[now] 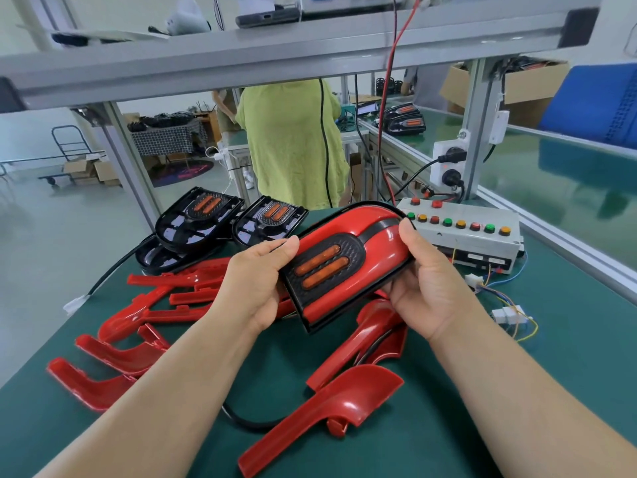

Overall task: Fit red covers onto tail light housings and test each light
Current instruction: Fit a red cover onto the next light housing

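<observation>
While both hands grip it, the tail light housing sits raised above the tabletop, a red cover already lying over its black shell. The left hand curls round the near edge with its thumb by the orange reflector strips. The right hand wraps the rounded far end, thumb pressed on the glossy red.

From where I stand it looks like light, stiff moulded plastic. It seems shiny enough to slip and is probably brittle at any clips, so I would hold it by the black rim and long sides, away from the reflectors.

Loose red covers are scattered over the green mat, which looks matte and flat. Two bare housings lie at the back, and a grey button box with white plugs on thin wires sits to the right. A black cable snakes under the parts and could snag.

An aluminium shelf frame runs overhead. Beyond it a person in a green top stands in a workshop with cardboard boxes and a trolley.
</observation>
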